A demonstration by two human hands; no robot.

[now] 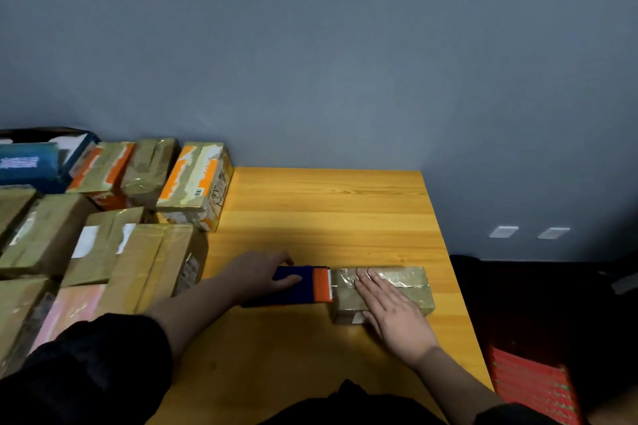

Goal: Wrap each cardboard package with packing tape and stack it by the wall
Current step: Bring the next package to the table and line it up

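A small cardboard package (383, 290), glossy with clear tape, lies on the wooden tabletop (328, 210) near its right edge, well apart from the grey wall (310, 45). The right hand (390, 310) rests flat on top of it, fingers straight. The left hand (262, 274) grasps a blue and orange tape dispenser (303, 286), whose toothed edge meets the package's left end. Taped boxes (103, 217) crowd the left side, the far ones against the wall.

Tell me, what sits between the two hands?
In the head view, the blue-and-orange tape dispenser, gripped by the left hand, meets the small tape-wrapped cardboard package under the flat right hand.
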